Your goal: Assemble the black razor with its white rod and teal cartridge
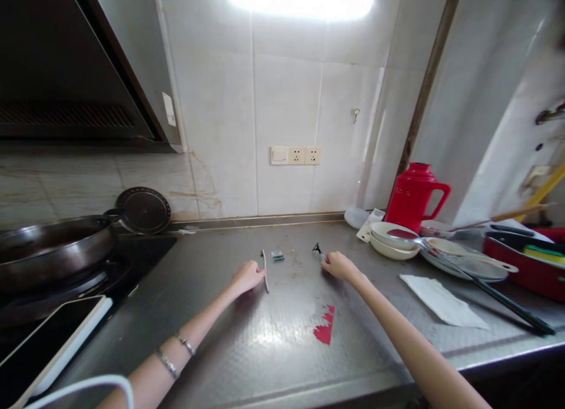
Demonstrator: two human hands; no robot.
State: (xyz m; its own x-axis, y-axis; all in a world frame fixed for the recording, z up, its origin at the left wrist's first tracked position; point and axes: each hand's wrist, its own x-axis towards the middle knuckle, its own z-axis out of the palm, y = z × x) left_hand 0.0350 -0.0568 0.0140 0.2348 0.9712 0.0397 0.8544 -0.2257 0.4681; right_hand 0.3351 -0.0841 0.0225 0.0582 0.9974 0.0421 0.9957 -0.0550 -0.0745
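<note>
My left hand [247, 276] rests on the steel counter [282, 338] with its fingers curled, the fingertips touching a thin pale stick [265, 263] that lies flat. My right hand [339, 264] is closed around the handle of a small dark-headed razor [317, 249], whose head points away from me. Between the two hands lies a small green and grey cartridge [278, 256]. A red smear [325, 328] marks the counter nearer to me.
A dark wok [53, 244] and round lid [143, 210] sit on the stove at left, a phone [48, 344] near it. At right: stacked bowls [392, 237], red jug [412, 196], white napkin [444, 302], red tray [525, 268], long chopsticks [507, 300].
</note>
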